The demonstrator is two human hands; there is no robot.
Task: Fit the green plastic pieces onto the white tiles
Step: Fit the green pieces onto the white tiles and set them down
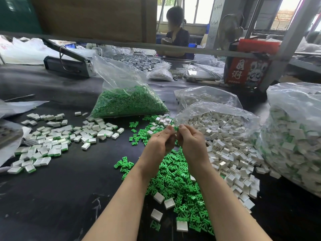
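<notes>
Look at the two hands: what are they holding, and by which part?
Both the left hand and the right hand pinch a small green piece between their fingertips; which part cannot be told.

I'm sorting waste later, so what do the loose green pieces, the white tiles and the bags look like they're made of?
Green pieces: seemingly moulded plastic, matte, uniform bright colour with crisp prongs.
White tiles: probably hard plastic, smooth and slightly glossy, hollow box shapes.
Bag of green pieces: thin clear plastic film, crinkled with shiny highlights.
</notes>
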